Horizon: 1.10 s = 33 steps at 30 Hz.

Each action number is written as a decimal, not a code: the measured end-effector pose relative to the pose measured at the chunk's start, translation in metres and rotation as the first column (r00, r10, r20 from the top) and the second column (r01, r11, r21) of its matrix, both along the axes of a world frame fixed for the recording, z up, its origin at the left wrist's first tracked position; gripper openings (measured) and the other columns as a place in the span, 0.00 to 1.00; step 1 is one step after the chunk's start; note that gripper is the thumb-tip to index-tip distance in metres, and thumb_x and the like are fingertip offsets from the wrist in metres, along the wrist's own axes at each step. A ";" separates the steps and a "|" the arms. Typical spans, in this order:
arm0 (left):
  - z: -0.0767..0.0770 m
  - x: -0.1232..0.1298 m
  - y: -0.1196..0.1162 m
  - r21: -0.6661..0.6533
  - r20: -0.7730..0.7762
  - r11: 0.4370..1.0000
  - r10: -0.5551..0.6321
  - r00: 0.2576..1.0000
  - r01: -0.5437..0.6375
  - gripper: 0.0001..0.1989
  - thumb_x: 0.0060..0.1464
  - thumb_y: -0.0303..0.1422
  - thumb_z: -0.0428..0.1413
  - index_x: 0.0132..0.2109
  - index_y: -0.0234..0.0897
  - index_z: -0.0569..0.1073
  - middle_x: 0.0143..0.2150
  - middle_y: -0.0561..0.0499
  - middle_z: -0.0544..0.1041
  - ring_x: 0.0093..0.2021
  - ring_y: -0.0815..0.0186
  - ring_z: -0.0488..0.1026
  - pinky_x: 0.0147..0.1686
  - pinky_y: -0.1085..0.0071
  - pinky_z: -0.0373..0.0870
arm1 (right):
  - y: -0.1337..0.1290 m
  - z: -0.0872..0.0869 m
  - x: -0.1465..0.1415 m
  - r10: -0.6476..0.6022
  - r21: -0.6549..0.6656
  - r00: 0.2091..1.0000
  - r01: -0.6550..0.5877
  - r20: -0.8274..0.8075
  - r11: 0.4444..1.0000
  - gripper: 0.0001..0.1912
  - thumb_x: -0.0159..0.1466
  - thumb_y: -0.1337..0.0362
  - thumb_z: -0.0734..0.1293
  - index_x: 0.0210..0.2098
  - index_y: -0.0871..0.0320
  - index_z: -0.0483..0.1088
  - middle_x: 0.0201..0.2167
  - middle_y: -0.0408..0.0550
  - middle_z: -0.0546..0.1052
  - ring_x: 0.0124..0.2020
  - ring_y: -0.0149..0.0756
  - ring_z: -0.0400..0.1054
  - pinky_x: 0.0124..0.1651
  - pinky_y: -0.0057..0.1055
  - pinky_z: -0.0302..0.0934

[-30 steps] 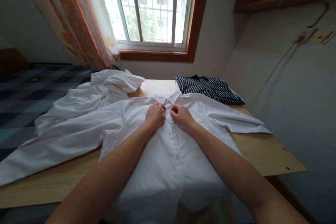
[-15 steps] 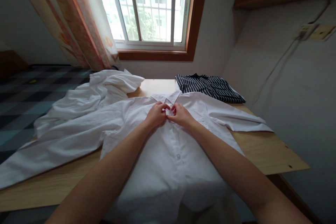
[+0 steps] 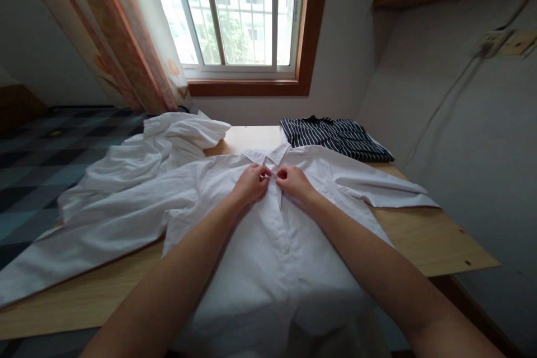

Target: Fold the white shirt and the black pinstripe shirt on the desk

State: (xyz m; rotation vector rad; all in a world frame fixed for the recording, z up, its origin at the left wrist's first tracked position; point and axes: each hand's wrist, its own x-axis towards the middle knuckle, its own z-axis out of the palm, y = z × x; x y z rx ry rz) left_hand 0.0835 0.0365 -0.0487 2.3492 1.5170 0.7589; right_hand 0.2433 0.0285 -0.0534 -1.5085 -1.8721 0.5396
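Note:
A white button-up shirt [image 3: 251, 257] lies spread front side up, its collar toward the window and its sleeves out to both sides. Just below the collar, my left hand [image 3: 253, 180] pinches the edge of the front placket. My right hand [image 3: 293, 182] is closed on the placket's other edge, close beside the left. Fingertips hide the button there, if one is between them. Lower down the front a button [image 3: 286, 249] shows. The hem hangs over the near edge of the table.
The shirt rests on a wooden tabletop [image 3: 423, 238]. A crumpled white garment [image 3: 138, 151] lies at the back left, and a folded black-and-white striped garment [image 3: 335, 137] at the back right. A checked bedspread [image 3: 29, 179] is on the left; a cord [image 3: 440, 100] hangs along the right wall.
My right hand has shifted slightly right, away from my left, and the placket between them is drawn out more. The left hand has barely moved.

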 end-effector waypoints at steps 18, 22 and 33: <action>0.004 0.006 -0.004 0.039 -0.190 0.998 0.050 0.981 -0.043 0.05 0.57 0.30 0.56 0.36 0.35 0.76 0.38 0.45 0.73 0.41 0.59 0.72 0.46 0.66 0.68 | 0.000 0.000 0.006 0.052 -0.029 0.996 -0.054 -0.068 0.998 0.07 0.58 0.72 0.66 0.31 0.61 0.78 0.32 0.49 0.81 0.35 0.36 0.73 0.40 0.28 0.63; 0.005 0.007 -0.004 0.045 -0.192 0.998 0.052 0.980 -0.044 0.05 0.57 0.30 0.57 0.35 0.35 0.77 0.37 0.46 0.73 0.40 0.59 0.72 0.45 0.66 0.68 | 0.002 -0.002 0.004 0.060 0.028 0.982 -0.056 -0.179 0.998 0.08 0.59 0.73 0.66 0.33 0.61 0.77 0.33 0.49 0.81 0.36 0.35 0.74 0.42 0.27 0.63; 0.006 0.001 0.000 -0.046 -0.057 0.994 0.096 0.994 -0.099 0.07 0.53 0.32 0.58 0.30 0.34 0.79 0.32 0.48 0.75 0.33 0.64 0.71 0.36 0.71 0.65 | 0.002 -0.008 -0.003 0.059 0.042 0.990 -0.054 -0.126 0.998 0.06 0.58 0.72 0.67 0.32 0.61 0.77 0.32 0.48 0.81 0.33 0.35 0.72 0.39 0.28 0.63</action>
